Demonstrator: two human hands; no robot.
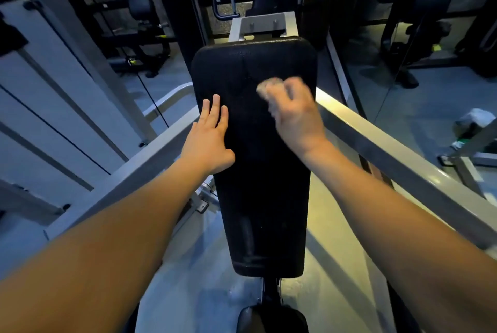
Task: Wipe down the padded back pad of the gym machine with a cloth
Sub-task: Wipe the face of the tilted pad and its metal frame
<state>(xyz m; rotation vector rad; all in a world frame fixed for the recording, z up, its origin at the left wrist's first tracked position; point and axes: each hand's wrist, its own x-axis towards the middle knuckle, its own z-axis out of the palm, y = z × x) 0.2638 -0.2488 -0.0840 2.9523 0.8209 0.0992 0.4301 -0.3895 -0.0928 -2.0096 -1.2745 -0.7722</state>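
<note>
The black padded back pad (258, 176) runs up the middle of the head view, long and rounded at its top. My left hand (211, 135) lies flat on the pad's left edge with straight fingers. My right hand (293, 112) is blurred by motion over the pad's upper right part and grips a small pale cloth (269, 86), which bunches out past the fingers against the pad. Most of the cloth is hidden inside the hand.
Silver frame bars flank the pad on the left (150, 160) and on the right (390, 149). A metal bracket (262, 24) sits above the pad's top. A dark seat (271, 318) lies below the pad. Other gym machines (142, 23) stand behind.
</note>
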